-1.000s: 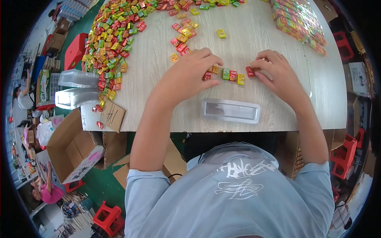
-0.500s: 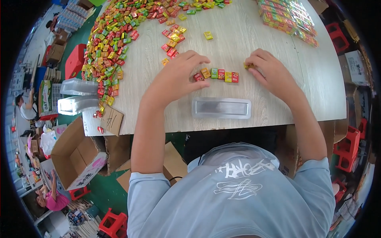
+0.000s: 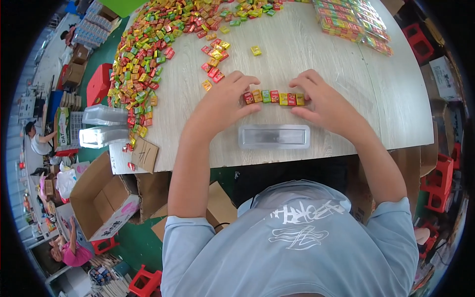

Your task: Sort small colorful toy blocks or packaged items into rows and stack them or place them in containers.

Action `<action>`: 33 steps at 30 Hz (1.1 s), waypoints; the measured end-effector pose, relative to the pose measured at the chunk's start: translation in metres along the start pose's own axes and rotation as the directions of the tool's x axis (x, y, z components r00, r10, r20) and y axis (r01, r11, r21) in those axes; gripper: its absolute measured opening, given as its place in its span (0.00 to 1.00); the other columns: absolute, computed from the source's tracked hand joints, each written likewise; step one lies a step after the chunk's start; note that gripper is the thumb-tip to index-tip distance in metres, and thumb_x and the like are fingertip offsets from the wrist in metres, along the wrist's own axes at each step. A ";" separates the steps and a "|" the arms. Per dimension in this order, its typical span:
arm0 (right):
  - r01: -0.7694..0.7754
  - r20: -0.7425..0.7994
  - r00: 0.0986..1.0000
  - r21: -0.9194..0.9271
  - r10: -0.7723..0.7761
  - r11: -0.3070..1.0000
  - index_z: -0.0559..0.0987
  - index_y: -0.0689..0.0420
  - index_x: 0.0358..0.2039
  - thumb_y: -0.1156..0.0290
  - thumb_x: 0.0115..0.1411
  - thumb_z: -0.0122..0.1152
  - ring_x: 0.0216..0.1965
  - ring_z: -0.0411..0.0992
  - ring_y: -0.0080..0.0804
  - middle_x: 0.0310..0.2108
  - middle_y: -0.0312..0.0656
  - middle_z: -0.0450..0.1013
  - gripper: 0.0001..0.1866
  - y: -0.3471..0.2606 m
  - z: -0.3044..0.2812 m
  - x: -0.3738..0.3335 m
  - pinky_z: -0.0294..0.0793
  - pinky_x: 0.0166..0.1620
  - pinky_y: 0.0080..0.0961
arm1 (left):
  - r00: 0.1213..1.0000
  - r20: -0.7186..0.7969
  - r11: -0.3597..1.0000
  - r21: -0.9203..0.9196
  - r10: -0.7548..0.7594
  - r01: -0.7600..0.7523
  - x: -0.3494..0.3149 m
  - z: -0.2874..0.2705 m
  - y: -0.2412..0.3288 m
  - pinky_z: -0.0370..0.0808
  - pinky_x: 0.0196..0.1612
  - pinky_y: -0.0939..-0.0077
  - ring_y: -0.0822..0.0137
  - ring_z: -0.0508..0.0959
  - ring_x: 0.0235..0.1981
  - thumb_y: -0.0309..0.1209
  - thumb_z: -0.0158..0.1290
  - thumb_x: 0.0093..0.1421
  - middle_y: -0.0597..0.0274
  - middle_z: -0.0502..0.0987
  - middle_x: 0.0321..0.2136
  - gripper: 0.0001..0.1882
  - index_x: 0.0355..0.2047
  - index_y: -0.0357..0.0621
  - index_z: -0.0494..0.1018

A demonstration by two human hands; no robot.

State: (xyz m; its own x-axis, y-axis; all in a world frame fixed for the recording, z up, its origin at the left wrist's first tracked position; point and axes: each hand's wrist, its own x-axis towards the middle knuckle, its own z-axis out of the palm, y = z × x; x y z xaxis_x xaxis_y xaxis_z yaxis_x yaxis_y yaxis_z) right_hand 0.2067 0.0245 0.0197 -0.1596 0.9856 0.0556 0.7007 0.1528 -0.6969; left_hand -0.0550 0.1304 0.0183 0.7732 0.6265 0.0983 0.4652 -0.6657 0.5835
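Note:
A short row of small wrapped candies (image 3: 275,96), in red, orange, green and yellow, lies on the table between my hands. My left hand (image 3: 228,101) curls round its left end, thumb on the near side and fingers on the far side, a red candy within the grasp. At the other end, my right hand (image 3: 321,99) closes in the same way about a yellow candy (image 3: 300,99). The palms hide where the skin meets the wrappers. Just nearer to me sits a clear plastic tray (image 3: 274,137), with no candy in it.
A big heap of candies (image 3: 143,54) covers the table's left and far side. Filled clear packs (image 3: 349,22) are stacked far right. Stacked clear trays (image 3: 104,136) and a cardboard piece (image 3: 145,154) lie at the left edge, above an open carton (image 3: 106,198). One yellow candy (image 3: 256,50) lies apart.
My right hand has moved left, bringing a yellow candy to the row's right end. The candies at the left end now stand straighter in line. My left hand stays at that end.

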 end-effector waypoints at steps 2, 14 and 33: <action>0.100 0.004 0.995 -0.068 -0.100 0.993 0.78 0.60 0.54 0.72 0.62 0.69 0.45 0.77 0.41 0.51 0.45 0.70 0.19 0.005 0.008 0.006 0.78 0.49 0.34 | 1.000 0.002 1.000 0.028 0.013 -0.013 -0.002 0.005 0.001 0.78 0.49 0.60 0.53 0.80 0.46 0.34 0.68 0.60 0.54 0.76 0.44 0.22 0.53 0.44 0.78; 0.179 -0.007 0.983 -0.230 -0.186 0.956 0.83 0.56 0.49 0.72 0.58 0.65 0.46 0.75 0.47 0.44 0.45 0.74 0.17 0.006 0.023 0.024 0.76 0.52 0.40 | 1.000 -0.007 0.998 0.062 0.008 -0.007 0.003 0.010 0.008 0.77 0.48 0.61 0.52 0.78 0.44 0.32 0.67 0.61 0.55 0.76 0.39 0.16 0.48 0.43 0.81; 0.199 -0.050 0.977 -0.120 -0.206 0.973 0.79 0.56 0.51 0.74 0.58 0.69 0.48 0.73 0.48 0.45 0.46 0.72 0.19 -0.037 0.029 -0.052 0.76 0.52 0.40 | 0.979 -0.182 0.981 0.189 0.088 -0.053 -0.081 0.029 0.054 0.76 0.51 0.60 0.51 0.76 0.48 0.31 0.69 0.56 0.56 0.75 0.46 0.24 0.53 0.44 0.77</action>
State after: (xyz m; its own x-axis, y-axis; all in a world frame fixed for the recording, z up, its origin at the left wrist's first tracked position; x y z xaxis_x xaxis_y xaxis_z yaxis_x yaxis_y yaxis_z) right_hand 0.1688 -0.0349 0.0215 -0.2660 0.9352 0.2338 0.7328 0.3538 -0.5812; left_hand -0.0806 0.0319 0.0186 0.7198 0.6289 0.2939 0.4966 -0.7624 0.4149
